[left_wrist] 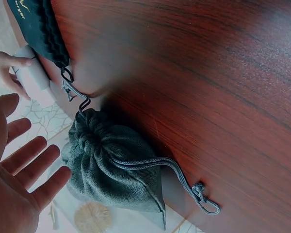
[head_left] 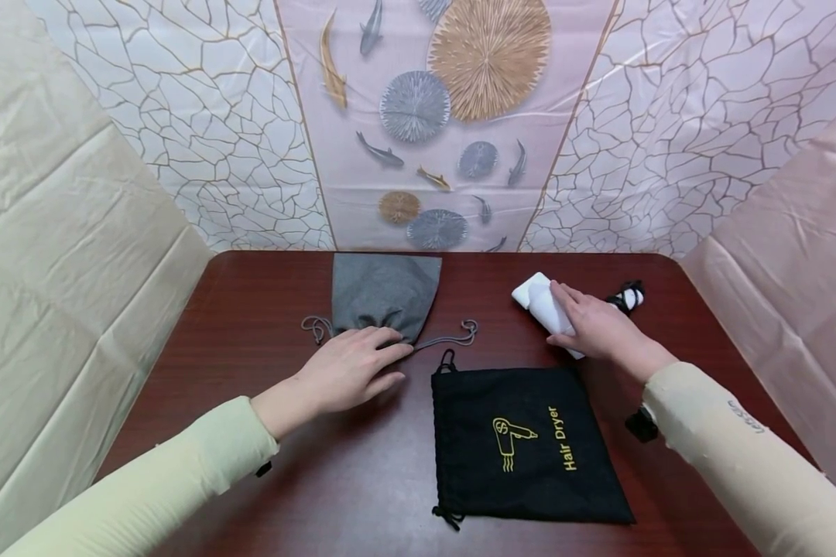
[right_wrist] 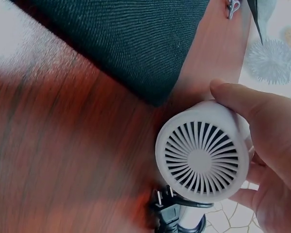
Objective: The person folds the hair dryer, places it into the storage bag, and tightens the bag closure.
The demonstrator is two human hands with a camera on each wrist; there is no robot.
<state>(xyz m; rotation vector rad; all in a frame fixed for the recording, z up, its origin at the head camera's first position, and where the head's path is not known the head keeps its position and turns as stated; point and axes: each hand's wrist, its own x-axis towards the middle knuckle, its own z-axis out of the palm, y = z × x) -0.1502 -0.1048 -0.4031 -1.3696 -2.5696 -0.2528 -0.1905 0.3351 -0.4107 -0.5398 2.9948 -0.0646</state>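
A white hair dryer (head_left: pixel 549 308) lies at the back right of the table, its round slatted end (right_wrist: pixel 200 161) facing the right wrist camera. My right hand (head_left: pixel 595 325) grips its body, thumb on one side and fingers on the other. A grey drawstring pouch (head_left: pixel 385 290) lies at the back, its gathered neck towards me and its cords (left_wrist: pixel 177 174) spread to both sides. Over that neck is my left hand (head_left: pixel 351 367), fingers extended and slightly spread; the left wrist view shows the palm (left_wrist: pixel 9 194) holding nothing.
A flat black drawstring bag (head_left: pixel 522 480) printed "Hair Dryer" lies at the front centre right of the dark red table (head_left: pixel 306 495). A black cord with a plug (right_wrist: pixel 169 213) is bundled around the dryer's handle. Patterned cloth (head_left: pixel 216 116) hangs behind the table.
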